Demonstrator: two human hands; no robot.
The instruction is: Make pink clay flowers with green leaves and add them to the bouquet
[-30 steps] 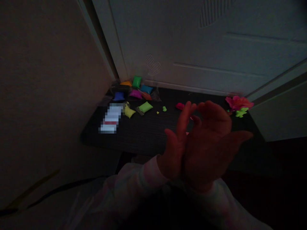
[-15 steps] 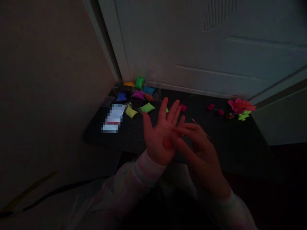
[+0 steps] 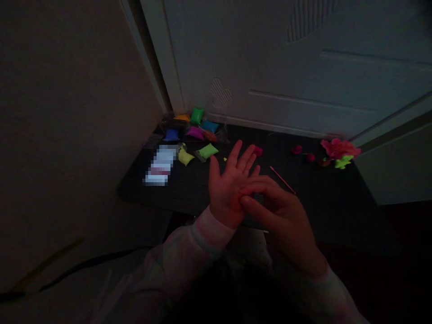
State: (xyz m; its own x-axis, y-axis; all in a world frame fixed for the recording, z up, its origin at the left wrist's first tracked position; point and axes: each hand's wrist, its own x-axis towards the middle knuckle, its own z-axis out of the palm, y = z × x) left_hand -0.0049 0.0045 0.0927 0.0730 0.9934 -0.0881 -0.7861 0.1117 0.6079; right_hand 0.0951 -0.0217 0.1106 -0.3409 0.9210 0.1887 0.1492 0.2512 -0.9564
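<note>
My left hand (image 3: pixel 227 186) is held palm up over the table, its fingers stretched out and spread. A flat, round piece of red modelling clay (image 3: pixel 236 203) lies on the lower part of that palm. My right hand (image 3: pixel 286 218) comes in from the right, with thumb and forefinger pinched together at the clay's right edge. Those fingertips cover part of the clay, and the other fingers are curled above it. Beyond the left fingertips sits a pink clay piece (image 3: pixel 258 151), partly hidden. A thin pink stick (image 3: pixel 282 180) lies just past my right hand.
On the dark table (image 3: pixel 182 193), several coloured clay packets, including green (image 3: pixel 197 115) and yellow (image 3: pixel 186 157), lie at back left near a blurred white sheet (image 3: pixel 160 166). A pink flower (image 3: pixel 340 149) and small clay pieces sit at right. A white panel (image 3: pixel 270 67) stands behind.
My right thumb and forefinger have closed onto the edge of the red clay. My left hand has shifted slightly right, and the pink stick is now fully visible.
</note>
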